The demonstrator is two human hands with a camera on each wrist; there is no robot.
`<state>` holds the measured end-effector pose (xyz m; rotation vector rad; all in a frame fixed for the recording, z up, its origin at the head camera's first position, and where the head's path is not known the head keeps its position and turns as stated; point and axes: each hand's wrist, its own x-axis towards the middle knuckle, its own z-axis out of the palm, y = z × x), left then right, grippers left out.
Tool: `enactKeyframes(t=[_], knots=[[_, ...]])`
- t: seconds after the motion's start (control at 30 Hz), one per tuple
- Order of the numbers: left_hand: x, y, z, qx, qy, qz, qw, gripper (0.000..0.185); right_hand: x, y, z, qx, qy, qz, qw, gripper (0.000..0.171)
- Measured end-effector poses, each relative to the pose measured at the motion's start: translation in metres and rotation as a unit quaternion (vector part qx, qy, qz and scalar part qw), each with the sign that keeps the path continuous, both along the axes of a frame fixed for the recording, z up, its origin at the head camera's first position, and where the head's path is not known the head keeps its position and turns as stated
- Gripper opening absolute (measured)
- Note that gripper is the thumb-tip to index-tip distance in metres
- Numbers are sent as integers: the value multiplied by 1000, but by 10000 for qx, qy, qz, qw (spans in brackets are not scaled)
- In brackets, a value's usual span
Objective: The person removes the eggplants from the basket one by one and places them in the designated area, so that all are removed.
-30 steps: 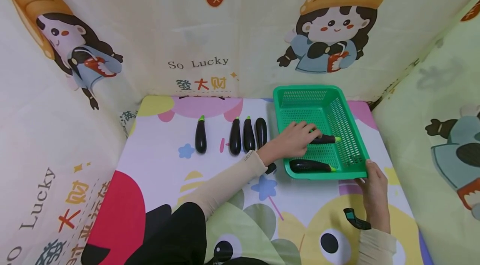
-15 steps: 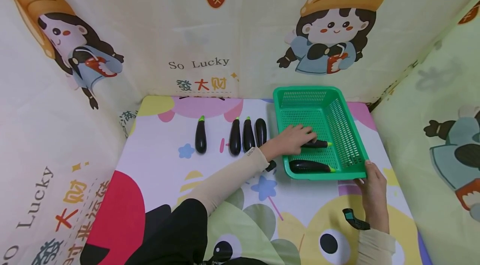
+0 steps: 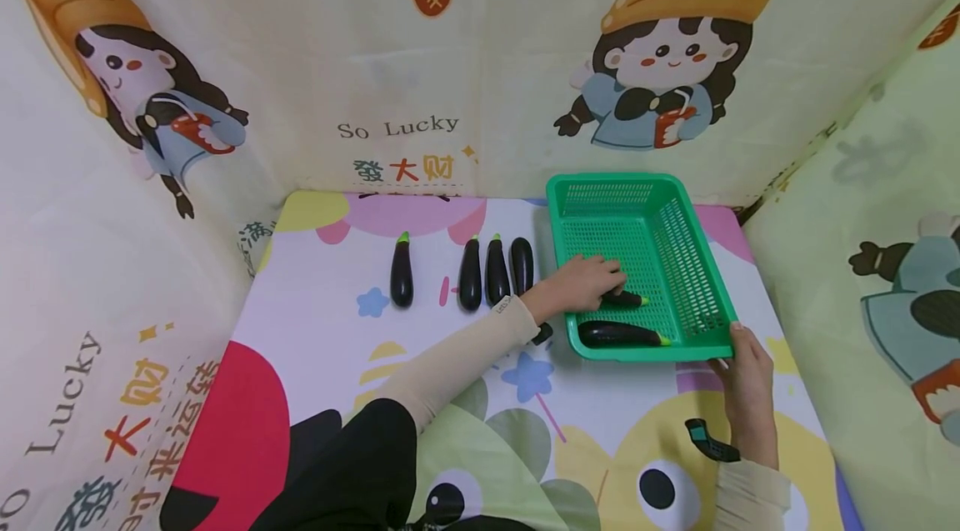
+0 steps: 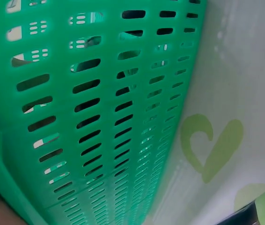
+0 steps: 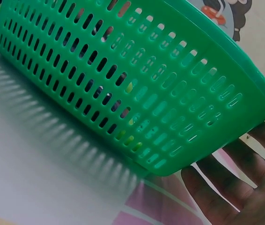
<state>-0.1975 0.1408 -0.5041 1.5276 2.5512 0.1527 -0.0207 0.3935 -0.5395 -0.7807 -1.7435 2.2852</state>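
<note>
A green plastic basket (image 3: 611, 178) stands at the right of the table in the head view. Inside it my left hand (image 3: 577, 285) grips an eggplant (image 3: 628, 299), whose green stem end points right; the hand covers its other end. Another eggplant (image 3: 621, 334) lies in the basket along the near wall. My right hand (image 3: 752, 368) holds the basket's near right corner, thumb on the rim. In the right wrist view its fingers (image 5: 217, 187) reach beneath that corner. The left wrist view is mostly filled by the basket's slotted wall (image 4: 90, 122).
Left of the basket lie a lone eggplant (image 3: 402, 273) and a row of three: one eggplant (image 3: 470, 274), a middle eggplant (image 3: 497, 268) and a right eggplant (image 3: 522, 264) partly behind my left arm. Printed cloth walls (image 3: 517, 97) enclose the table's back and sides.
My left hand has shifted a little left and toward me inside the basket, drawing the gripped eggplant nearer the other one. The right hand and basket look almost unmoved.
</note>
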Motion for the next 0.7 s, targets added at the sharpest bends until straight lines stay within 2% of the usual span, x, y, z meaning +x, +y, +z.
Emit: enactKeyframes(t=[0.4,0.7], knots=[[0,0,1,166,-114,82,9998,23,-2,-2,3,170,-178,-129,9996,43],[0,1,-3,-22,-55,88,9999,25,-2,-1,0,-10,-108,-137,9998,34]])
